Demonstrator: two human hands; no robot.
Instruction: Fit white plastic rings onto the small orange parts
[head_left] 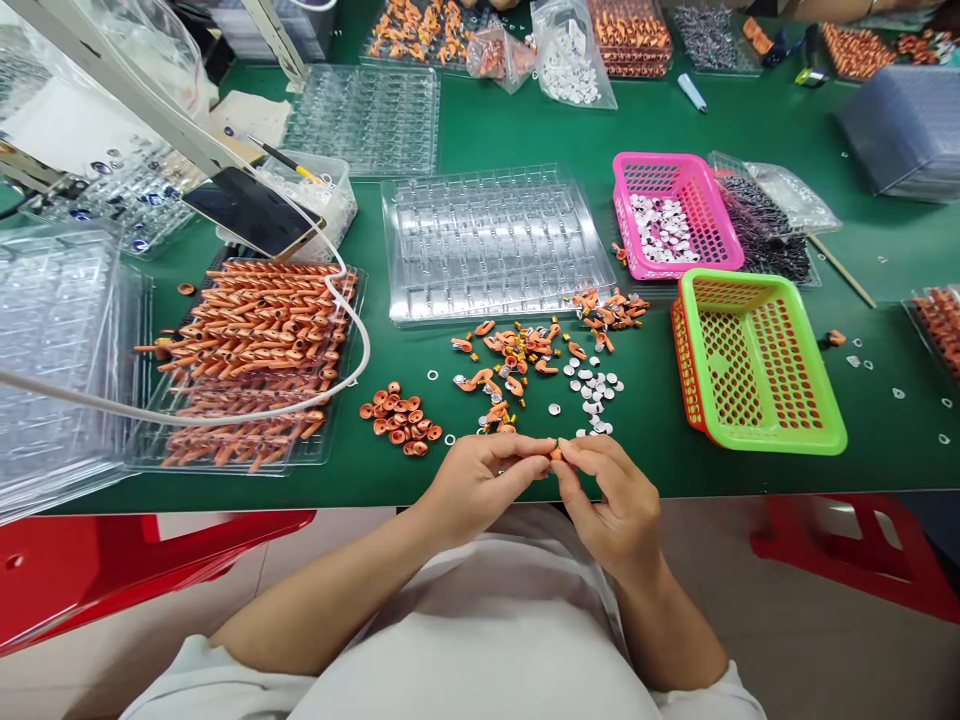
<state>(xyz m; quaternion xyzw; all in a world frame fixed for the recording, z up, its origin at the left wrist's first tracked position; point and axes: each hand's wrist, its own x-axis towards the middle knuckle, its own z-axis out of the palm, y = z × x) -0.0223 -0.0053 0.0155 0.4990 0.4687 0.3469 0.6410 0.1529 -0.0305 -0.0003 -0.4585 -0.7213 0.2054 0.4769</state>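
Note:
Near the table's front edge, my left hand [480, 485] and my right hand [616, 500] meet fingertip to fingertip. Both pinch one small orange-brown part [556, 453], mostly covered by the fingers. Just beyond them lie loose curved orange-brown pieces [517, 345], some with yellow bits. Small white discs [592, 385] are scattered beyond my right hand. To the left of my left hand is a little heap of copper-coloured cups [401, 418]. A white ring [450, 440] lies close to my left hand.
A clear moulded tray [495, 240] lies behind the loose pieces. On the right stand a green basket [814, 380] and a pink basket [724, 225] with white discs. At left, copper-coloured parts [262, 320] fill stacked trays under a phone [251, 212] and a white cable [367, 345].

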